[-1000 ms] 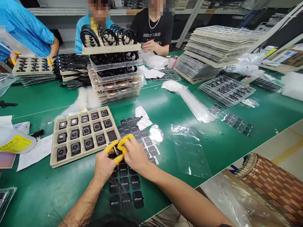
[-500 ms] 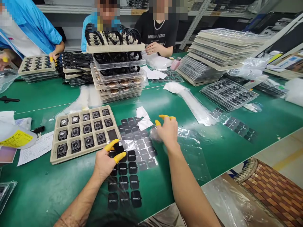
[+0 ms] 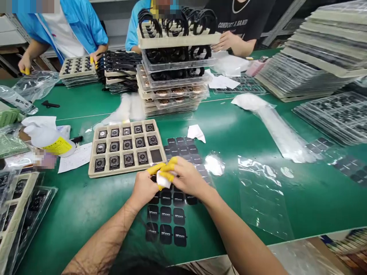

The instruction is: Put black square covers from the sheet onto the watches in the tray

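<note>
My left hand (image 3: pixel 144 188), with yellow finger cots, pinches a black smartwatch body (image 3: pixel 154 178), now mostly hidden by fingers and cloth. My right hand (image 3: pixel 189 176), also in yellow cots, presses a folded white cloth (image 3: pixel 164 180) against the watch. Below both hands lie clear sheets of black square film stickers (image 3: pixel 165 214) printed with white lettering. Just beyond my left hand stands a beige tray (image 3: pixel 96 175) of watch bodies in rows, their sensor backs up; its front-right compartment (image 3: pixel 156 156) holds no watch. A second white cloth piece (image 3: pixel 196 133) rests past the stickers.
Tall stacked trays of watches with straps (image 3: pixel 177 40) stand beyond. More trays (image 3: pixel 304 65) lean at the back right. A white bottle (image 3: pixel 53 141) lies at left, near overlapping trays (image 3: pixel 17 221). A clear plastic sheet (image 3: pixel 263 198) lies right. Co-workers occupy the far side.
My right hand has picked up one of the white cloth pieces and come left onto the watch in my left hand. The view has shifted left.
</note>
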### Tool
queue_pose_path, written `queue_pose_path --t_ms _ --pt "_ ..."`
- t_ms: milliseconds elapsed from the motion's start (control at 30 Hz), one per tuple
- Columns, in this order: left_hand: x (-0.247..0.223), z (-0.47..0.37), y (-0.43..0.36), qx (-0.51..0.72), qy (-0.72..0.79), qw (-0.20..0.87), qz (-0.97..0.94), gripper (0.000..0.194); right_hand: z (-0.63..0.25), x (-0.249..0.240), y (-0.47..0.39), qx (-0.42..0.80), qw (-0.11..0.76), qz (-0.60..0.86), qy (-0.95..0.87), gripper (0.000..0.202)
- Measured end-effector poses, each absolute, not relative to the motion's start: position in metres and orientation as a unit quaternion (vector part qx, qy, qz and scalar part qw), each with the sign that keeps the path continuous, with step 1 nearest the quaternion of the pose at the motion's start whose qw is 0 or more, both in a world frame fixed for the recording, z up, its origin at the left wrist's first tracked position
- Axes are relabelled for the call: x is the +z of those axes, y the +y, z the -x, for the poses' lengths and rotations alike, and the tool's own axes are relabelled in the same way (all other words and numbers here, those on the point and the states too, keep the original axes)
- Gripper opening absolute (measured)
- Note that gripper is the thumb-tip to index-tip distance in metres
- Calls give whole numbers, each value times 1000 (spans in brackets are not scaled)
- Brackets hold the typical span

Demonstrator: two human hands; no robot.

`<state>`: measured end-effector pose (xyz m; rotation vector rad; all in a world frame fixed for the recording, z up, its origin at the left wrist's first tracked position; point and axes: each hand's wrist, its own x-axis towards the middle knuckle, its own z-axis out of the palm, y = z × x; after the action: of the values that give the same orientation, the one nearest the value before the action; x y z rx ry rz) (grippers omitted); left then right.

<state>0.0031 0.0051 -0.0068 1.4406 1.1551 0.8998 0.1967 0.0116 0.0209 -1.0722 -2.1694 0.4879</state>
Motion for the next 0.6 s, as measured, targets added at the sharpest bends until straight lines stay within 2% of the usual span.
queue_pose_path --t_ms 67,167,300,467,600 --pt "-7 -2 5 368 492 512 -600 56 -195 16 14 168 329 439 -819 17" --pt "-6 -2 5 364 491 509 -606 55 -199 13 19 191 329 408 -830 17" --pt "-3 -3 5 367 495 524 -588 54 -198 13 20 167 366 453 -795 17" --pt "-3 -3 5 367 504 514 -589 54 -194 5 22 206 383 407 -803 12" --pt "0 -4 5 381 518 519 -564 54 -204 6 30 108 410 569 -705 15"
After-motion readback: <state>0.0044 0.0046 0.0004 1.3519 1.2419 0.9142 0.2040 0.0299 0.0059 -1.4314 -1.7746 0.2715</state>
